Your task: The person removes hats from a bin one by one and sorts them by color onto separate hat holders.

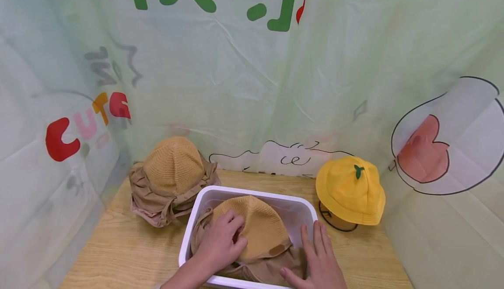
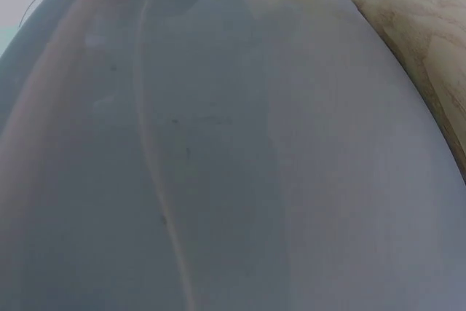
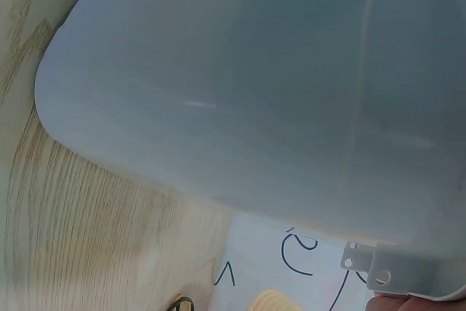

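A tan hat with a knitted crown (image 1: 261, 225) and brown cloth brim lies in a white plastic bin (image 1: 252, 189). My left hand (image 1: 220, 243) reaches into the bin with its fingers curled against the crown, pinching the knit. My right hand (image 1: 324, 260) lies over the bin's right rim, fingers straight and spread. Both wrist views are mostly filled by the bin's smooth outer wall (image 2: 218, 143); the hat is hidden there. In the right wrist view a bit of my right hand (image 3: 411, 304) shows under the rim.
On the wooden table (image 1: 130, 245), a similar tan hat (image 1: 173, 166) with a brown brim sits left of the bin. To the right, a yellow bucket hat (image 1: 350, 188) with a green sprout rests on a dark wire stand (image 1: 336, 225). A printed curtain (image 1: 252, 83) hangs behind and at both sides.
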Available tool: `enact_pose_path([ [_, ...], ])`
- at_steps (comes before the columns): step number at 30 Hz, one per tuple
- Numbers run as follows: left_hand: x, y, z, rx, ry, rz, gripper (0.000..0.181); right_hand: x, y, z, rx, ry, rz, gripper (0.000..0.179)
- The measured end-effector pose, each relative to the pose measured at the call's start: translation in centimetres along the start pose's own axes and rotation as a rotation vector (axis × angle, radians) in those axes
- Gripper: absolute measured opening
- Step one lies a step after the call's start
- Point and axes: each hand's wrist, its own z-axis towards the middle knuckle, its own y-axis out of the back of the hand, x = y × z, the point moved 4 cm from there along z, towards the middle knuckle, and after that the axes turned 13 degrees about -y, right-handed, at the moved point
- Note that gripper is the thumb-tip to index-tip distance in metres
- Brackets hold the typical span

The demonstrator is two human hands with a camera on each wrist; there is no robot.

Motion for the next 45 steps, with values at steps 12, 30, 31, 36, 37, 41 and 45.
enact_pose_path([
  [12,0.0,0.9,0.0,-0.161,0.027,-0.23,0.052,-0.1,0.1,-0.1,0.012,-0.009,0.016,0.111],
  [30,-0.4,1.2,0.0,-0.21,-0.109,-0.141,0.016,0.0,0.0,0.0,0.043,-0.027,0.021,0.107],
  [31,-0.4,1.2,0.0,-0.202,-0.11,-0.137,0.012,0.0,0.0,0.1,0.044,-0.029,0.022,0.107],
  [36,-0.5,1.3,0.2,-0.173,-0.107,-0.123,0.004,0.0,0.3,0.2,0.054,-0.036,0.032,0.106],
  [37,-0.5,1.3,0.3,-0.17,-0.109,-0.115,0.005,0.0,0.3,0.2,0.054,-0.038,0.031,0.106],
  [41,-0.5,1.8,0.5,-0.23,-0.132,-0.095,0.006,-0.1,0.3,0.1,0.062,-0.047,0.039,0.106],
  [45,-0.5,2.6,0.6,-0.325,-0.179,-0.068,0.016,-0.2,0.2,0.0,0.082,-0.068,0.048,0.106],
])
